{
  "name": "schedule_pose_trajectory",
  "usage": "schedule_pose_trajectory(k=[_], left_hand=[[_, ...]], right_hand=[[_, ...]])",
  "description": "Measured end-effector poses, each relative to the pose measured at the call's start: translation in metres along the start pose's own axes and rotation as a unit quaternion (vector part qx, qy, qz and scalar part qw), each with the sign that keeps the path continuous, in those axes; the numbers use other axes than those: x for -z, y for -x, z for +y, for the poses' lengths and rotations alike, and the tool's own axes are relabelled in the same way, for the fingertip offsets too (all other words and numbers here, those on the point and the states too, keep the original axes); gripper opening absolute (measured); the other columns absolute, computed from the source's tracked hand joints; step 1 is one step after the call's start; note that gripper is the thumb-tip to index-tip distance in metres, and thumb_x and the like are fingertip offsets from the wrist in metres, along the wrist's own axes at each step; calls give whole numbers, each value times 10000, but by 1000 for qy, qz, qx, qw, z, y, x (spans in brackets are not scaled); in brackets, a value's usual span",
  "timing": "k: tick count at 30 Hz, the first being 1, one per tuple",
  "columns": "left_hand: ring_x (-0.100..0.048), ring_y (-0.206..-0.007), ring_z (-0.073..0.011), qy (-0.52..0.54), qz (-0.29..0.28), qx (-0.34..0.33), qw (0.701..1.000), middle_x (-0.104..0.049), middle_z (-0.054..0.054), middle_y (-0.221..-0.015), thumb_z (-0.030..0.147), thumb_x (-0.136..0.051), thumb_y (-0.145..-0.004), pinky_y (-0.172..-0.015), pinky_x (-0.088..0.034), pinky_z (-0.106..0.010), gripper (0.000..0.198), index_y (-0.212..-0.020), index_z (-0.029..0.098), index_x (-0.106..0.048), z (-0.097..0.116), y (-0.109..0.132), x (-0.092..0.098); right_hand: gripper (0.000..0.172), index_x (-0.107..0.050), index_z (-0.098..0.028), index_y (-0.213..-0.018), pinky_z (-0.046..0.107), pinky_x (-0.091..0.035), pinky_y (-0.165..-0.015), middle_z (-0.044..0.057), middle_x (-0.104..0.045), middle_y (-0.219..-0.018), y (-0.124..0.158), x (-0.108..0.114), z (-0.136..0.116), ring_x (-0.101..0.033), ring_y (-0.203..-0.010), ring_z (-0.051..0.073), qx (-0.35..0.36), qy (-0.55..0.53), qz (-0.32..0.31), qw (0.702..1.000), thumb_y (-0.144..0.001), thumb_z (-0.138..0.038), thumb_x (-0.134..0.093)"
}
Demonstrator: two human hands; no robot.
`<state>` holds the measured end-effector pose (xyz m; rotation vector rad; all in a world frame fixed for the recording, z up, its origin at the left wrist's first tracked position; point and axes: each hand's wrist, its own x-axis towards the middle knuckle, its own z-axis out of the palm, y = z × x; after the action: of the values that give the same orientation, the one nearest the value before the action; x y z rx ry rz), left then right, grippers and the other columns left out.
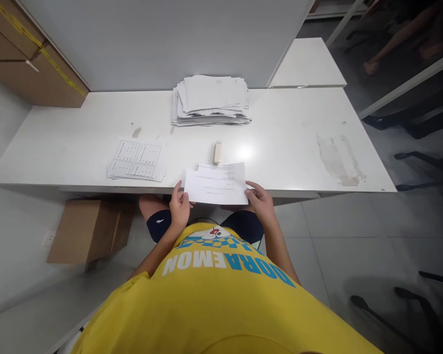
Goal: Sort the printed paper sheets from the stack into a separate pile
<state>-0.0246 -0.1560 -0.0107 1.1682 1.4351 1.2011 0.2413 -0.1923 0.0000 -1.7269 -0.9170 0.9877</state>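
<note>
Printed paper sheets lie overlapping at the table's front edge, partly past it, with a few lines of text on top. My left hand pinches their left edge between thumb and fingers. The right edge is gripped by my right hand, thumb on top. Just behind the sheets lies a small cream-coloured stapler. To the left rests a small pile of printed sheets with boxed tables. Further back, against the partition, stands a thick stack of papers.
The white table has peeled stains at its right. A grey partition rises behind it. Cardboard boxes sit at the back left, and another cardboard box is below the table. Chair legs and a person's leg show on the right.
</note>
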Motion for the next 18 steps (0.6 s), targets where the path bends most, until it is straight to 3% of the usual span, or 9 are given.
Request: schedule_pose_trajectory(k=[4, 7, 9, 12, 15, 18], left_hand=[[-621, -505, -75, -14, 0, 7, 1000, -577, 61, -712, 351, -585, -928, -479, -476, -173, 493, -1401, 225, -528, -1, -9, 2], [-650, -520, -85, -31, -8, 35, 999, -574, 43, -753, 320, -567, -935, -479, -487, -176, 450, -1370, 206, -550, 2, -20, -2], [-659, -519, -92, -44, -22, 50, 998, -582, 19, -800, 298, -557, -941, -459, -480, -181, 438, -1365, 188, -553, 8, -29, -7], [-658, -505, -91, -55, -44, 63, 996, -618, -17, -895, 259, -556, -940, -445, -481, -185, 452, -1387, 195, -536, 18, -40, -16], [-678, -530, -91, -58, -59, 71, 994, -647, -45, -1006, 244, -574, -929, -500, -539, -197, 480, -1405, 214, -521, 23, -47, -24], [-684, -547, -91, -72, -65, 57, 994, -655, -66, -1075, 251, -596, -921, -551, -576, -221, 502, -1415, 214, -517, 21, -50, -28]], right_hand=[[570, -688, -163, -1210, 289, -456, -617, -44, -501, -613, -2, -11, 0, -487, -595, 135, -19, -31, 12, 999, -758, -503, -614], [567, -666, -162, -1250, 317, -495, -651, -17, -556, -671, -6, -13, -1, -529, -622, 157, -32, -6, 28, 999, -803, -498, -569], [521, -657, -168, -1262, 358, -530, -758, 48, -655, -841, -10, -14, -6, -609, -754, 196, -4, 55, 74, 996, -855, -462, -519], [463, -642, -161, -1274, 436, -494, -997, 146, -668, -1203, -18, -23, -18, -616, -1102, 267, 114, 165, 139, 970, -933, -384, -423], [457, -623, -156, -1316, 475, -401, -1136, 163, -598, -1395, -28, -46, -33, -521, -1312, 289, 237, 256, 64, 935, -975, -336, -378], [521, -518, -126, -1453, 480, -338, -1196, 141, -453, -1564, -38, -72, -44, -401, -1454, 280, 301, 323, -44, 896, -985, -282, -349]])
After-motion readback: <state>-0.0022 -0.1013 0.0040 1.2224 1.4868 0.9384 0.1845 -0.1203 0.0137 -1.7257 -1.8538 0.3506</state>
